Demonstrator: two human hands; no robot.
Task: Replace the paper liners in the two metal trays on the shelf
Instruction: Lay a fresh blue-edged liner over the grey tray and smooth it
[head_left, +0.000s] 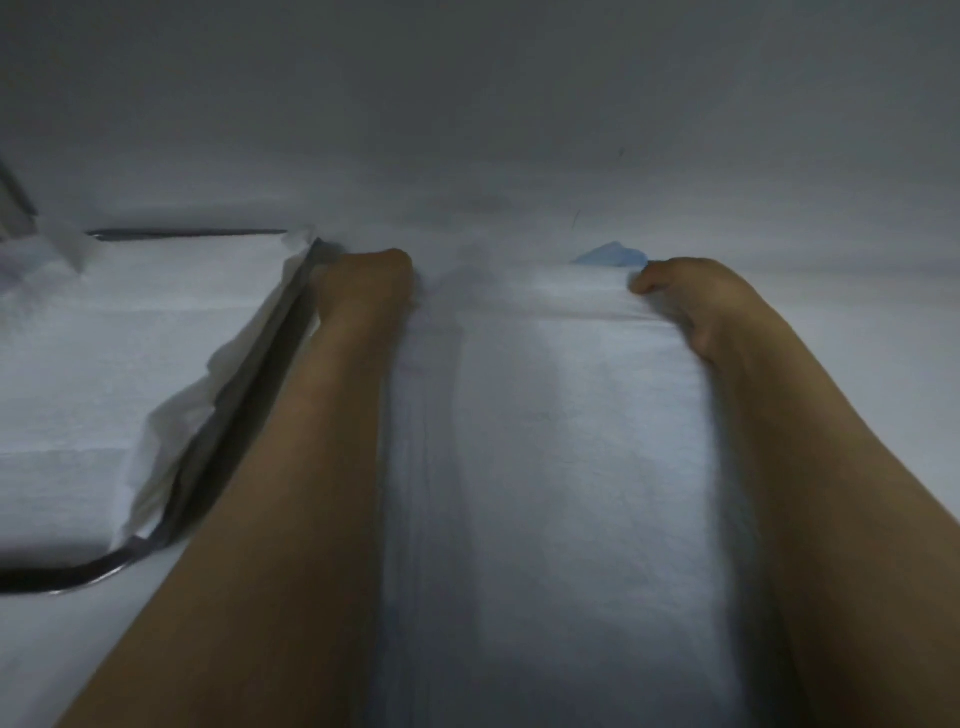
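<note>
Both forearms are reaching fwd into a dim, blurry shelf space. The left hand (363, 283) is curling into a loose fist at the far left corner of a white paper liner (561, 467), knuckles pressing down just beside the dark rim of the neighbouring tray; can't tell if it's actually pinching paper. The right hand (680, 301) is also curling shut, fingertips (641, 285) bent down onto the liner's far right edge, seemingly gripping or pressing it, tho blur is hiding the contact.

The liner is lying flat btwn the two arms, running from near to far: soft, matte, fibrous-looking sheet, w/ a faint lengthwise fold line near the left arm. A small pale-blue scrap (613, 255) is peeking up at the far edge, just beside the right hand.

On the left, a metal tray (244, 395) w/ a thin, dark, shiny rim and rounded near corner is holding another white liner (78, 374), its paper edge crumpling up over the rim. No readable writing or labels anywhere.
</note>
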